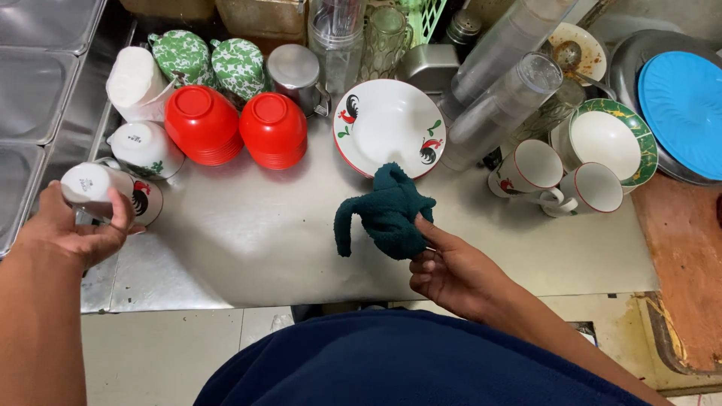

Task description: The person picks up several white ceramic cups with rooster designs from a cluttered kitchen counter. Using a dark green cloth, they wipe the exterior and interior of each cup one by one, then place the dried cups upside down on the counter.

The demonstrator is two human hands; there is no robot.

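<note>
1. While the left hand (pixel 71 225) grips a white mug (pixel 94 188) by its side, fingers curled round the body and thumb across its front, the mug lies tilted over the left edge of the steel counter (pixel 248 240).
2. Its long axis runs roughly left to right in the head view; the base faces up and left, so the mouth seems to point down and right, toward the rooster-printed cup (pixel 147 199) just beside it, though the hand hides much of it.
3. Judged from this grip, setting the mug down well calls for a firm hold on the body, keeping it clear of that neighbouring cup and the white teapot (pixel 143 146) behind.
4. The right hand (pixel 451 271) pinches a dark green cloth (pixel 387 214) between thumb and forefinger, other fingers folded; the cloth hangs bunched just above the counter, near a rooster plate (pixel 387 124).
5. Further back stand two stacks of red bowls (pixel 237 124).
</note>
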